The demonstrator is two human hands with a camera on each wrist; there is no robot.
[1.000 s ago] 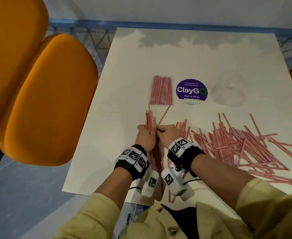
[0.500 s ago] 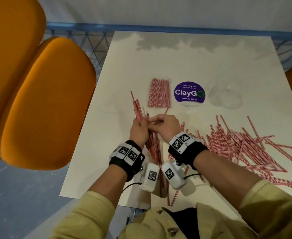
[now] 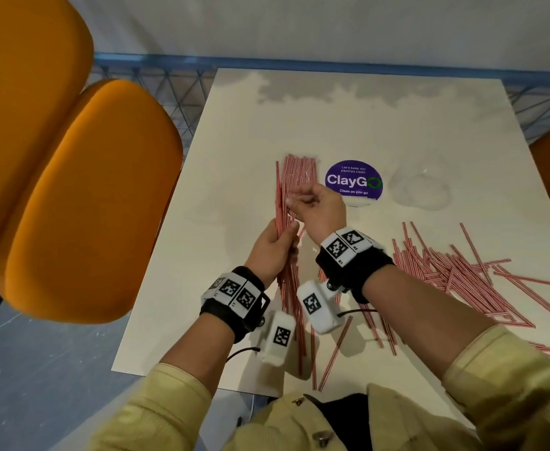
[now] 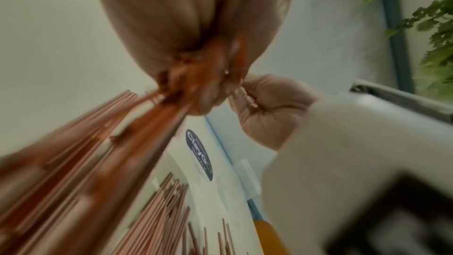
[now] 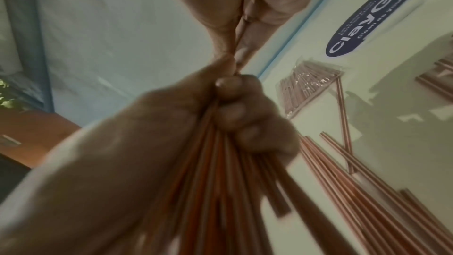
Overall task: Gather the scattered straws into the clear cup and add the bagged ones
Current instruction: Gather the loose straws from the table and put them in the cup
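Note:
My left hand [image 3: 278,244] grips a bundle of red-and-white striped straws [image 3: 291,288] around its middle, held up off the white table [image 3: 364,125]. My right hand [image 3: 304,203] is just above it and pinches the upper ends of the straws. In the right wrist view the left hand [image 5: 196,133] is wrapped round the bundle [image 5: 220,191]. The bag of straws [image 3: 301,167] lies flat right behind the hands. The clear cup [image 3: 420,190] stands to the right of a purple sticker. Loose straws [image 3: 462,271] lie scattered at the right.
A round purple ClayGo sticker [image 3: 353,180] is stuck on the table between bag and cup. A few loose straws [image 3: 335,349] lie near the front edge under my wrists. Two orange chairs [image 3: 72,190] stand close to the table's left side.
Both hands have lifted the bundle and carried it away from me toward the bag. The right hand has slid up to the upper ends of the straws.

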